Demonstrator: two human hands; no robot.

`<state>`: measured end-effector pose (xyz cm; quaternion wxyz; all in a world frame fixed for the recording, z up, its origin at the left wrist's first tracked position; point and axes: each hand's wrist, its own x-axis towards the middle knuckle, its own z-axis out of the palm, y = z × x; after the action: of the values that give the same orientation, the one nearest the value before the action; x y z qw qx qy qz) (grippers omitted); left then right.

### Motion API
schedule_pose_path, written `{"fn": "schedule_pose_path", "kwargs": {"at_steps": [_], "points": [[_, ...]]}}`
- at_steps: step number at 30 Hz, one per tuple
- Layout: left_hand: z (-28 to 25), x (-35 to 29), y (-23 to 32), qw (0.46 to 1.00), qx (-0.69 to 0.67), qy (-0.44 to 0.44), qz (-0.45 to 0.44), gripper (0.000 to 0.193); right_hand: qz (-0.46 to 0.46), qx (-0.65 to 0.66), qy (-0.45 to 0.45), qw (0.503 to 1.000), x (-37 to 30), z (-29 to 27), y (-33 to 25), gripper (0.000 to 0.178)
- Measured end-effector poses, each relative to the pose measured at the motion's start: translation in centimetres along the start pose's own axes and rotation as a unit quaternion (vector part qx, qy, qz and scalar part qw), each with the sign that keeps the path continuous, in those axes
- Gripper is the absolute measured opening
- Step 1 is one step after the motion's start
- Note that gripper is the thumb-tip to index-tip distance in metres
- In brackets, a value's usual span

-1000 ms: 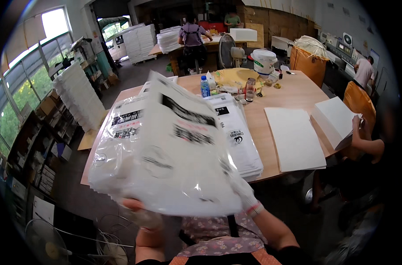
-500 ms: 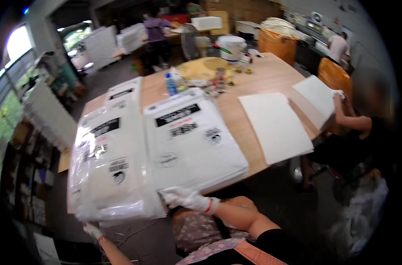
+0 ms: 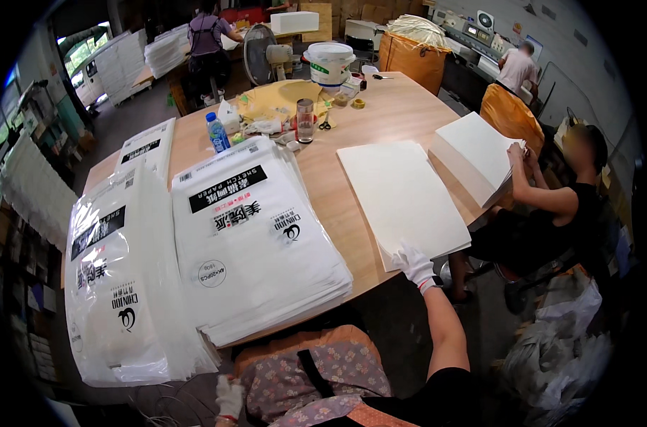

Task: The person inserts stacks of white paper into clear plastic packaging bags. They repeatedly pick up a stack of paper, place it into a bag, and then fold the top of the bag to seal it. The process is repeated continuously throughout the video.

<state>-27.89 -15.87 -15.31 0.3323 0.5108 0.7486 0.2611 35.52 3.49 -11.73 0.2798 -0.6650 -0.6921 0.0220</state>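
Note:
My right hand (image 3: 414,267), in a white glove, is at the near corner of a stack of white paper sheets (image 3: 401,192) on the table. Its fingers stretch over the corner and look open. My left hand (image 3: 229,398), also gloved, hangs low beside my lap, apart from the table edge; its fingers are blurred. Left of the paper lies a pile of printed white plastic bags (image 3: 266,256). Further left, a pile of glossy clear printed bags (image 3: 117,285) overhangs the table's near edge.
A co-worker (image 3: 572,192) sits at the right, handling another white paper stack (image 3: 473,153). Further back on the wooden table (image 3: 387,114) stand a blue-capped bottle (image 3: 217,132), a glass (image 3: 305,121), scissors (image 3: 326,122), tape rolls and a white bucket (image 3: 329,65). A fan (image 3: 259,55) stands behind.
My right hand has left the near edge of the bags and moved right to the paper stack. My left hand has let go of the clear bags and drawn back toward my lap.

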Motion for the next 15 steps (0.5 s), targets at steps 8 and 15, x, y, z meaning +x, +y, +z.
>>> {"fn": "schedule_pose_path", "kwargs": {"at_steps": [8, 15], "points": [[16.5, 6.3, 29.4, 0.876, -0.239, -0.382, 0.172, 0.015, -0.038, -0.225, 0.104, 0.968, 2.0, -5.8, -7.6, 0.015], [16.9, 9.3, 36.7, 0.891, -0.145, -0.424, 0.073, 0.014, -0.256, 0.198, -0.210, 0.923, -5.0, -14.4, -17.5, 0.016]]}}
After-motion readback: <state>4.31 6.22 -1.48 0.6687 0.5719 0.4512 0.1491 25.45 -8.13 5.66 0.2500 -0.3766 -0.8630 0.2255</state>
